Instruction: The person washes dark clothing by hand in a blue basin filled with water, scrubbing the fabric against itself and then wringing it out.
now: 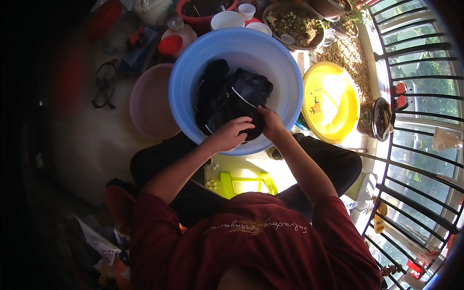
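A large blue basin [285, 58] stands in front of me, between my knees. In it lies a bunched dark garment [227, 96], black or navy, with thin white trim lines across it. My left hand [231, 135] rests on the near part of the garment, its fingers stretched out and slightly apart. At the garment's right near edge, my right hand [271, 123] is closed on the cloth, with its fingertips partly hidden. Whether water stands in the basin, I cannot tell.
A pink basin [145, 104] is left of the blue one, a sunlit yellow basin [328, 72] right. Potted plants [295, 24] and white cups [227, 20] crowd the far side. A yellow-green plastic stool [232, 186] sits below; black window bars [420, 121] line the right.
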Tool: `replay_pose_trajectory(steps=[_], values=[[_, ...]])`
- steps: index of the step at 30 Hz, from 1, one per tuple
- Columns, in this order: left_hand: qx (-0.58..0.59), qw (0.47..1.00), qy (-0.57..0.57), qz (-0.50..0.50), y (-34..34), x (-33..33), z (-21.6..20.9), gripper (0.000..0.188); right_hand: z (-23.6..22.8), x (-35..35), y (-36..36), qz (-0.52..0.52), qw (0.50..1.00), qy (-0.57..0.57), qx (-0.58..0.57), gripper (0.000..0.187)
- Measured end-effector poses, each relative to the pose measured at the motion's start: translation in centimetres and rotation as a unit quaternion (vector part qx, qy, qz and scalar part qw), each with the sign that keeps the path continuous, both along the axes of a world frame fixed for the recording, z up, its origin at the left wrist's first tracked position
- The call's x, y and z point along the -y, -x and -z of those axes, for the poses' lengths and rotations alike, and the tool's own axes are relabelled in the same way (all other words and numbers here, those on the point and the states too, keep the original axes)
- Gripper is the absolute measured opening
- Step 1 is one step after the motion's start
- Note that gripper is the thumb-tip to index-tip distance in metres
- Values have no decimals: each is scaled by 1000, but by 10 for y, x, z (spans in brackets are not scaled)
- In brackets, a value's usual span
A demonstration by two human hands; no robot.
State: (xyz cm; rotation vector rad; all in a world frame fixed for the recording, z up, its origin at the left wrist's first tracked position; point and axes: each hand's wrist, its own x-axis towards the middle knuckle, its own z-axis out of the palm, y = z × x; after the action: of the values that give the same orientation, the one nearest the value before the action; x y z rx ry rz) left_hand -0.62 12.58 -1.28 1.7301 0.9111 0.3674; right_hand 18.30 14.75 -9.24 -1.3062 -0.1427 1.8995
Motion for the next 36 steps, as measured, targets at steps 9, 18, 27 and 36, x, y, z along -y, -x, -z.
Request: replay_pose_trajectory(steps=[9, 18, 27, 36], values=[[-33, 976, -13, -214, 25, -41, 32, 48, -6, -13, -5, 134, 989, 13, -64, 49], [-73, 943, -103, -309, 37, -47, 48, 45, -20, -5, 19, -177, 762, -192, 593, 83], [-117, 958, -85, -249, 48, -46, 60, 30, -33, 3, 34, -284, 686, -259, 618, 25], [-55, 962, -31, -266, 58, -55, 66, 17, -65, 59, 83, -360, 641, -409, 542, 16]])
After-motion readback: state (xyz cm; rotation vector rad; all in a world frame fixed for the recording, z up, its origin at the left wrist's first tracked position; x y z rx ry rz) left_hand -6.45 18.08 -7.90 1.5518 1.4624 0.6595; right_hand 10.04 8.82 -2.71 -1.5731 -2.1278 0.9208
